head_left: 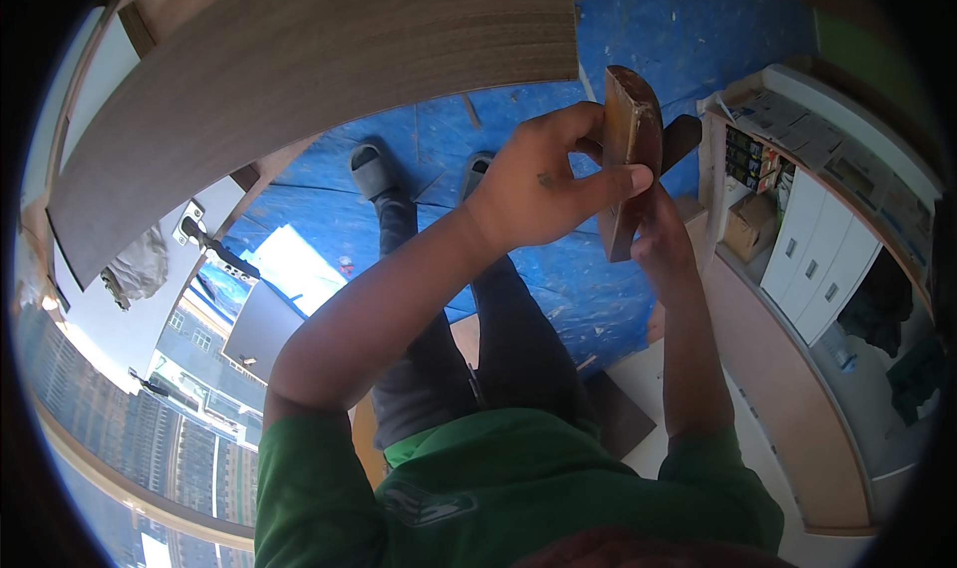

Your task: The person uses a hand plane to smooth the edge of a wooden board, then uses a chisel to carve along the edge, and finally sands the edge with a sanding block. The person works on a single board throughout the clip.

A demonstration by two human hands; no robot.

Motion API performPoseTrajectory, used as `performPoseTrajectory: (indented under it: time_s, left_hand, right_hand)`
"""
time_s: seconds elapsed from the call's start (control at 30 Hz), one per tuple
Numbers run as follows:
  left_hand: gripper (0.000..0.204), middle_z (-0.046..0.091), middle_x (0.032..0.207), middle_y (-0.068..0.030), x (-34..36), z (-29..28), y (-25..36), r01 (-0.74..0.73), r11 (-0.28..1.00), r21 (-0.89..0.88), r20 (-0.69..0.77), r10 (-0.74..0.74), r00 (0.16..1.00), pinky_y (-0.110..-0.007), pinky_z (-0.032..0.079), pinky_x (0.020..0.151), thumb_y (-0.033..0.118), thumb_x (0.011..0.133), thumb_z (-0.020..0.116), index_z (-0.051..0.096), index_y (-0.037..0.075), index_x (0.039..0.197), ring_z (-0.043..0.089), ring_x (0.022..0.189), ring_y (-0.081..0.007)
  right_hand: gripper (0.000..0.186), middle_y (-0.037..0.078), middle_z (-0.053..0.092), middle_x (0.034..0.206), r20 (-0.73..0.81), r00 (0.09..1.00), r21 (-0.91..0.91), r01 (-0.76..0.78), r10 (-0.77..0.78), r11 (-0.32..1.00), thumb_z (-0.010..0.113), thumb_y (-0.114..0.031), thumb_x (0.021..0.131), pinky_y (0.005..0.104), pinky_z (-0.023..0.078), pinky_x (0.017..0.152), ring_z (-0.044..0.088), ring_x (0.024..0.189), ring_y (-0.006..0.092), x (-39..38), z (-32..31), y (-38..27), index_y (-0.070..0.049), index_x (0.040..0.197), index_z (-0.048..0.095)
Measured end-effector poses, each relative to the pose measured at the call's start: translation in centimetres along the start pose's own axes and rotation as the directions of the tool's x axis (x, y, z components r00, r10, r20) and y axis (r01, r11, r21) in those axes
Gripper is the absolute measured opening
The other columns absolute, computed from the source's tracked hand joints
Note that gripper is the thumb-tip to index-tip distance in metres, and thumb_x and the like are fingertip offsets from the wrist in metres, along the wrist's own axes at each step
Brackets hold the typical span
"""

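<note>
The block (634,124) is reddish-brown, the sheeting (598,304) speckled blue, the panel (399,39) grained brown.

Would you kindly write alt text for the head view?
A person's left hand grips a brown wooden block, the right hand at its lower end. Blue floor sheeting lies below, with a wood-grain panel upper left and white cabinet right.

A cardboard box (753,227) sits beside white drawers (819,241) near blue sheeting (698,24).
</note>
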State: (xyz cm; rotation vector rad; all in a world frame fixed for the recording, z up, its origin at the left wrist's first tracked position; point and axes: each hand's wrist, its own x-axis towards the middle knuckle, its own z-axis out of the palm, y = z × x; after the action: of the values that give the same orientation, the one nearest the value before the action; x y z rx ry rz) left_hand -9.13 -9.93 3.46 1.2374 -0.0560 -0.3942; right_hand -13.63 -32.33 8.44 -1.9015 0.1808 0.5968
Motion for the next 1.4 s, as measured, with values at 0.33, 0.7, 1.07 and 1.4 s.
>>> performPoseTrajectory:
  time_s: [0.33, 0.7, 1.07, 1.4]
  left_hand:
    - [0.062, 0.055, 0.150, -0.0138, 1.8, -7.5, 5.7, -0.024, 0.533, 0.846, -0.079, 0.169, 0.982, -0.049, 0.033, 0.121, 0.037, 0.090, 0.075, 0.058, 0.007, 0.142, 0.048, 0.141, -0.0312]
    - [0.090, 0.040, 0.165, -0.0135, 1.0, -11.7, 2.6, -0.112, 0.035, 0.993, 0.097, 0.281, 0.955, -0.052, 0.016, 0.131, 0.047, 0.084, 0.077, 0.044, 0.006, 0.157, 0.032, 0.156, -0.0293]
    - [0.088, 0.039, 0.166, -0.0121, 1.6, -11.9, 1.9, -0.087, 0.009, 0.996, 0.081, 0.290, 0.954, -0.050, 0.014, 0.131, 0.047, 0.086, 0.076, 0.044, 0.006, 0.157, 0.030, 0.157, -0.0270]
    - [0.087, 0.041, 0.166, -0.0120, 1.5, -11.5, 3.5, -0.076, 0.042, 0.996, 0.065, 0.222, 0.973, -0.050, 0.014, 0.132, 0.047, 0.084, 0.076, 0.046, 0.007, 0.156, 0.031, 0.157, -0.0267]
  right_hand:
    - [0.045, 0.010, 0.071, 0.094, -0.291, 0.947, -0.176, 0.086, -0.135, 0.981, 0.079, -0.033, 0.091, 0.0284, 0.052, 0.072, 0.066, 0.083, 0.0120, 9.6, 3.7, -3.6, 0.003, 0.112, 0.065]
    - [0.054, 0.014, 0.074, 0.094, -0.272, 0.908, -0.561, 0.120, -0.320, 0.819, 0.081, -0.043, 0.088, 0.0323, 0.056, 0.075, 0.070, 0.082, 0.0186, 17.2, 6.0, -5.0, 0.005, 0.110, 0.068]
    - [0.046, 0.015, 0.072, 0.091, -0.280, 0.922, -0.590, 0.052, -0.265, 0.805, 0.081, -0.042, 0.087, 0.0390, 0.055, 0.077, 0.070, 0.082, 0.0256, 15.3, 6.5, -5.0, 0.001, 0.098, 0.068]
    - [0.041, 0.012, 0.068, 0.086, -0.307, 0.927, -0.487, 0.043, -0.217, 0.873, 0.081, -0.036, 0.087, 0.0383, 0.054, 0.072, 0.066, 0.077, 0.0234, 13.0, 6.9, -3.7, 0.001, 0.098, 0.065]
